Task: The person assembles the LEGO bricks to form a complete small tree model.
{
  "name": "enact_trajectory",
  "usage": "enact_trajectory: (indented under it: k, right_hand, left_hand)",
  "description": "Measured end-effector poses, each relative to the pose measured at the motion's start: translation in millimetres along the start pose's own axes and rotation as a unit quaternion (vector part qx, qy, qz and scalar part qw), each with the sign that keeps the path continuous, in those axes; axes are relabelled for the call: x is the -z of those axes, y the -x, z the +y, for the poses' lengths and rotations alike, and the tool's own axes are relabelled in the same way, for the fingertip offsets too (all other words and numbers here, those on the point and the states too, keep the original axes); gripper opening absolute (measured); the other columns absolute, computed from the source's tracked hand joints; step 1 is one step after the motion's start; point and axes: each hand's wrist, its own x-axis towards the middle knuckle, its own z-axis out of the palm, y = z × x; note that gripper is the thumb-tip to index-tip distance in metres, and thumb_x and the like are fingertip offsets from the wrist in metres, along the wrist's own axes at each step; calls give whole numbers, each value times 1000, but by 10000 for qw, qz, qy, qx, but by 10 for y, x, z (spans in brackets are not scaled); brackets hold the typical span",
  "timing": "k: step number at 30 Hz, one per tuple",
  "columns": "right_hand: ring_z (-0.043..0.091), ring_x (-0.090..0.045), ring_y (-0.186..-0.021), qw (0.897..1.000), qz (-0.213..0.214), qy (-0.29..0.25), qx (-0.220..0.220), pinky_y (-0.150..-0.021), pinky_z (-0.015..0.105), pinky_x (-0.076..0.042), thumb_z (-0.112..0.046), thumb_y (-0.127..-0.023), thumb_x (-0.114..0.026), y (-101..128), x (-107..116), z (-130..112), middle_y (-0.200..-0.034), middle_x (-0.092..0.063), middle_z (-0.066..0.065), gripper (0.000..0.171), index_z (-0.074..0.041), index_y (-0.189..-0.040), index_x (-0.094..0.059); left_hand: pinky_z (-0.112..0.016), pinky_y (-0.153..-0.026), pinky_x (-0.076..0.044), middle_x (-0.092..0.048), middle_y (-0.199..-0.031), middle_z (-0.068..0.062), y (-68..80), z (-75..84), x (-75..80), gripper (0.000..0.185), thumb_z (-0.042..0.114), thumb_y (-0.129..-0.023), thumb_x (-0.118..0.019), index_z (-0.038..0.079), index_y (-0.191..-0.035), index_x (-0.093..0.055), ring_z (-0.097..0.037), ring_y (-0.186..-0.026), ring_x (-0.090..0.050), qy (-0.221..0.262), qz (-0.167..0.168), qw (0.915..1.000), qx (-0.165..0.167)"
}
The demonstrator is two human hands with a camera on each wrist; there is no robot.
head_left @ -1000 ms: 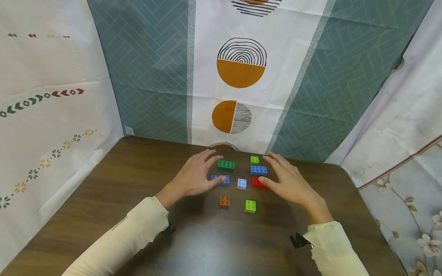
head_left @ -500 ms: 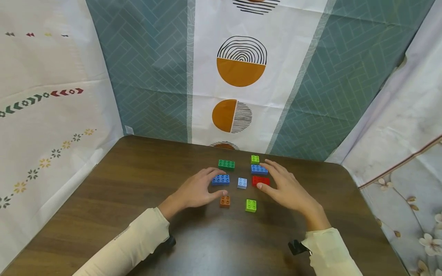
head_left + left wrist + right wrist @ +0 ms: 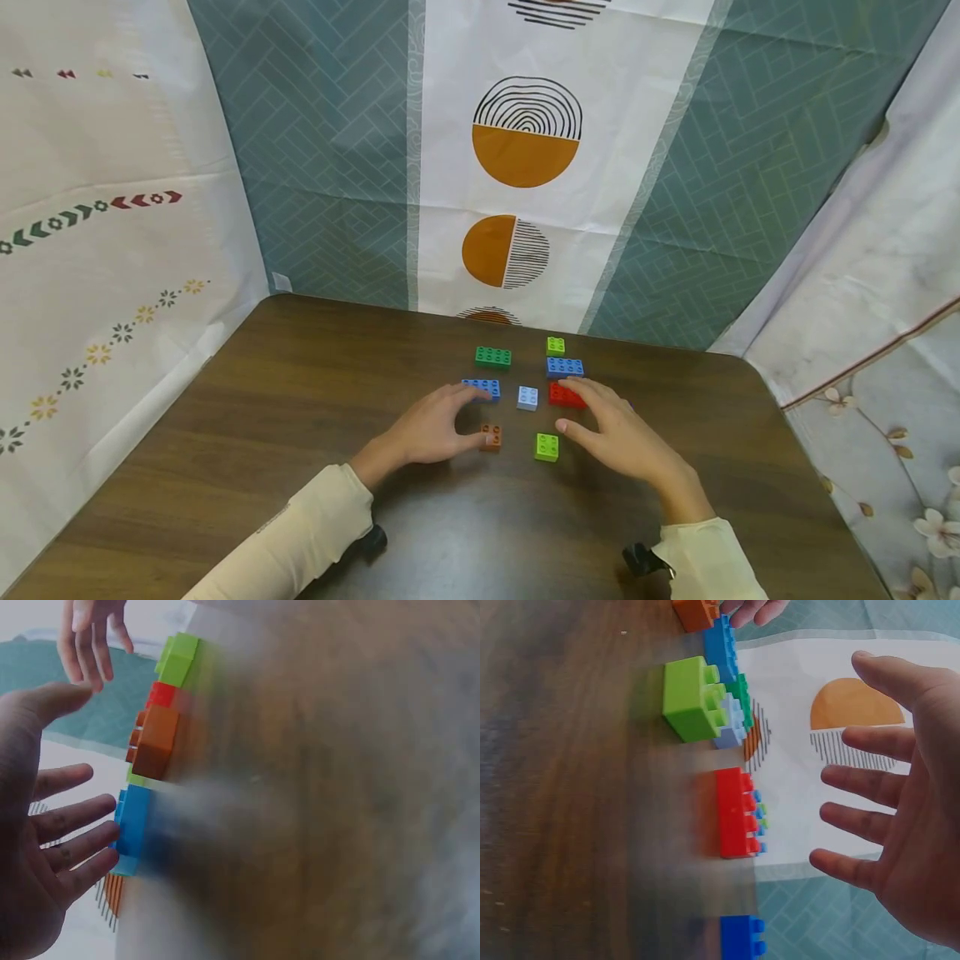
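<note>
Dark table (image 3: 300, 433), bricks (image 3: 527, 398) between hands (image 3: 525, 433)

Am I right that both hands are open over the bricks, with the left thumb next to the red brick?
Not quite. In the head view the left hand has its thumb beside the orange brick; the red brick lies under the right hand. Both hands are open.

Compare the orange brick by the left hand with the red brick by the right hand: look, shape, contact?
Colour: the orange brick is orange-brown, the red brick bright red.
Shape: the orange brick is a short square block, the red brick a longer rectangle.
Place: the orange brick lies nearer the person, at the left hand; the red brick lies farther, its near end hidden by the right hand.
Both lie studs up on the table.
</note>
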Motion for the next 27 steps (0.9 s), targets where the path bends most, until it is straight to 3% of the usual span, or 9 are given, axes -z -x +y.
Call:
enact_trajectory:
  k: [6,12,27]
  right_hand:
    - [34,-38,-139,9996,-168,-186,-110,-105,64,-37,-56,-90,-57,48,-80,46,-151,-41,3,64,-29,-145,-40]
    - [34,-39,-139,9987,-343,-298,-238,-106,65,-34,-55,-91,-57,50,-154,79,-148,-45,2,61,-27,-143,-44]
    - [28,-45,-134,9976,-472,-456,-217,-107,61,-36,-40,-89,-66,83,-299,136,-141,-53,-2,51,-22,-135,-54]
  left_hand:
    - [-41,-105,-45,-61,-129,9,-7,-39,-68,53,50,-82,-70,24,-127,-59,-13,-122,-55,143,-3,9995,-286]
    - [-38,-97,-48,-66,-118,6,-29,-65,-90,49,42,-79,-76,20,-121,-63,-13,-111,-59,231,30,9985,-487]
    - [-31,-88,-47,-67,-104,12,-45,-113,-154,34,32,-78,-79,25,-110,-68,-9,-98,-56,142,-168,9992,-319]
